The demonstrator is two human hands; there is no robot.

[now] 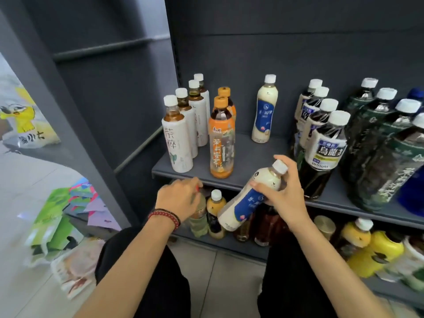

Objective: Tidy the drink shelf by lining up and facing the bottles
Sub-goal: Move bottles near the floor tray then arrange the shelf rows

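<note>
Milk bottle [247, 203] held tilted in right hand [286, 193], fingers round neck. Beyond grip, on shelf [250, 157]: four white bottles [177, 143], two orange [221, 143], one standing milk [263, 111], four oolong [325, 145]. Lower bottle [198, 222] gripped at top by left hand [179, 198].

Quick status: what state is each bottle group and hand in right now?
Right hand: grips milk tea bottle, tilted, in air.
Left hand: grips green bottle top, on lower shelf.
Second milk tea: upright, alone, label forward.
White teas: upright, in line.
Orange teas: upright, in line.
Oolongs: upright, in line.
</note>
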